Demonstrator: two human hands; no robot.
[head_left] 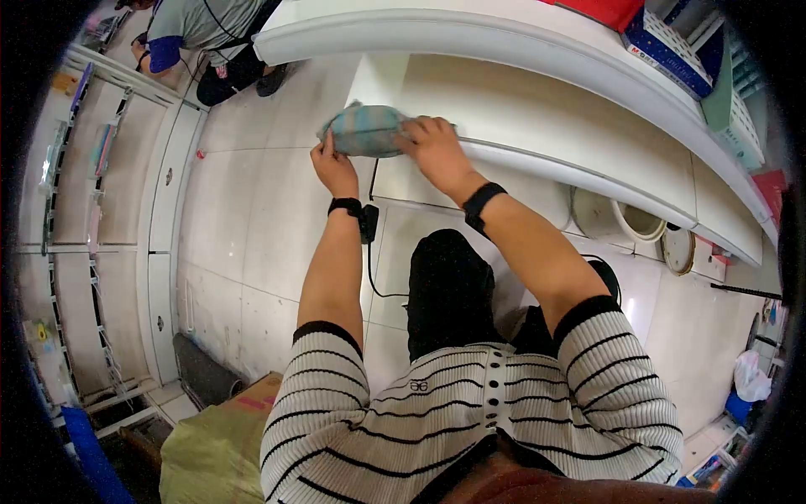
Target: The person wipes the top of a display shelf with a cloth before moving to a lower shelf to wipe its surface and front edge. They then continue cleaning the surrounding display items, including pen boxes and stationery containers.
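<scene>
A bunched teal-and-grey checked cloth (366, 132) is held up at the left end of a white shelf (537, 97). My left hand (337, 170) grips the cloth's left end, thumb up against its near side. At the cloth's right end my right hand (437, 154) has its fingers closed on the fabric, close to the shelf's front edge. Parts of the fingers are hidden behind the cloth. Both wrists carry black bands, and a black cable hangs from a small box at the left one.
White buckets (617, 217) stand under the shelf on the right. Stationery boxes (667, 52) sit on the upper surface. Another person (214, 38) crouches at the far left beside a wall rack (105, 168). A yellow-green sack (214, 445) lies at lower left.
</scene>
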